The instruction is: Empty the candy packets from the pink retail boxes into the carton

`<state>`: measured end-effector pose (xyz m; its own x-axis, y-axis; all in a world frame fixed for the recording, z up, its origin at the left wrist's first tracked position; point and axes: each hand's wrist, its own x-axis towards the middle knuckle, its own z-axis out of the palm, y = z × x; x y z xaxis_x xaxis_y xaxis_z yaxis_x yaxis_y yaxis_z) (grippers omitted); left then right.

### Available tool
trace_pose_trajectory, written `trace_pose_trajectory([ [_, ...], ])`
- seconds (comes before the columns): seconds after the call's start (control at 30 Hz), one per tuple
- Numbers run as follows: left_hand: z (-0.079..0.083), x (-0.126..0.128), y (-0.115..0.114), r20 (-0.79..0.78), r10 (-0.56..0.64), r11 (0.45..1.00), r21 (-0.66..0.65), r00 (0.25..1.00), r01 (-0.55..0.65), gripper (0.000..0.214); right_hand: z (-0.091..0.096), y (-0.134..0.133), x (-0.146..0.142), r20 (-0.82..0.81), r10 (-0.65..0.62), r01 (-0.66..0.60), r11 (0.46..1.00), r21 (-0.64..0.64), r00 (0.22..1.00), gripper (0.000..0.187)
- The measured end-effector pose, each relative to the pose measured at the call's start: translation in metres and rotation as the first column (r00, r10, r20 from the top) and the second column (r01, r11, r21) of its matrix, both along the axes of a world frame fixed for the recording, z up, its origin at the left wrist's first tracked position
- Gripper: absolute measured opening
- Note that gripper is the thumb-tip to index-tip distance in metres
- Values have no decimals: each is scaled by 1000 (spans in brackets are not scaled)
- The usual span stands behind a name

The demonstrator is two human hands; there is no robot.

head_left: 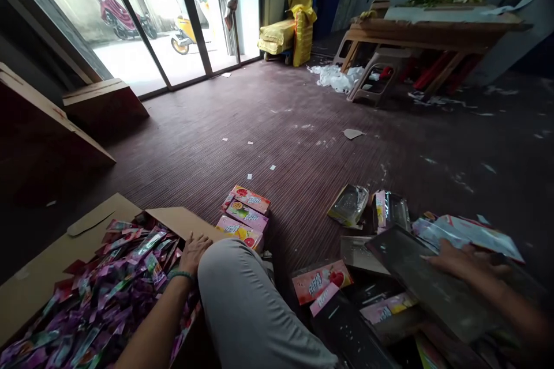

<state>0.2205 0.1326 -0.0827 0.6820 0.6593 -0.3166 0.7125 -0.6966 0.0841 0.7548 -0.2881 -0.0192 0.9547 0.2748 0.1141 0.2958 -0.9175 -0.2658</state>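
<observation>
My left hand (pixel 193 252) rests on the inner edge of an open cardboard box (pixel 43 268) heaped with purple and pink sachets (pixel 112 288); its fingers curl over the flap, and a green band sits on the wrist. My right hand (pixel 459 259) reaches out to the right, fingers spread flat on a stack of flattened grey and white cartons (pixel 415 277). My knee in grey trousers (pixel 242 294) is raised between the two hands. Three pink printed boxes (pixel 244 216) lie just beyond the knee.
Flattened pink cartons (pixel 320 282) and clear plastic trays (pixel 350 204) lie on the dark ribbed floor at right. Wooden boards (pixel 56 127) lean at left. A low wooden table (pixel 433 29), a plastic stool (pixel 376 78), yellow sacks (pixel 289 31) and glass doors stand at the back.
</observation>
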Motion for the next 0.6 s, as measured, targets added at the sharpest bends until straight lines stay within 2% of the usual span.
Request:
trace_pose_trajectory([
  [0.07, -9, 0, 1, -21, 1, 1000, -14, 1000, -1, 32, -13, 29, -33, 82, 83, -71, 988, -136, 993, 38],
  [0.1, -12, 0, 3, -33, 3, 1000, -18, 999, -4, 30, -20, 56, -57, 102, 213, -188, 959, -212, 972, 46],
  [0.13, -15, 1, 4, -44, 7, 1000, -21, 999, -8, 28, -28, 90, -85, 99, 372, -344, 913, -220, 923, 46],
  [0.2, -18, 3, 8, -63, 17, 999, -28, 998, -18, 25, -49, 165, -149, 60, 635, -624, 770, -133, 770, 41],
  [0.27, -21, 4, 10, -73, 26, 999, -31, 997, -28, 25, -75, 236, -213, -39, 821, -820, 566, -80, 570, 36],
  [0.3, -22, 4, 11, -74, 31, 999, -30, 997, -33, 25, -90, 266, -243, -78, 863, -866, 495, -70, 500, 35],
  [0.37, -24, 5, 10, -69, 43, 999, -28, 997, -45, 26, -122, 313, -291, -138, 905, -916, 396, -65, 402, 37],
  [0.47, -26, 7, 7, -59, 71, 997, -26, 996, -73, 27, -172, 353, -334, -227, 907, -935, 341, -95, 354, 28],
  [0.53, -26, 9, 6, -50, 93, 995, -27, 994, -94, 29, -198, 364, -347, -269, 891, -930, 345, -124, 366, 24],
  [0.6, -26, 11, 5, -38, 112, 993, -31, 993, -113, 31, -216, 368, -351, -298, 873, -922, 357, -148, 386, 26],
])
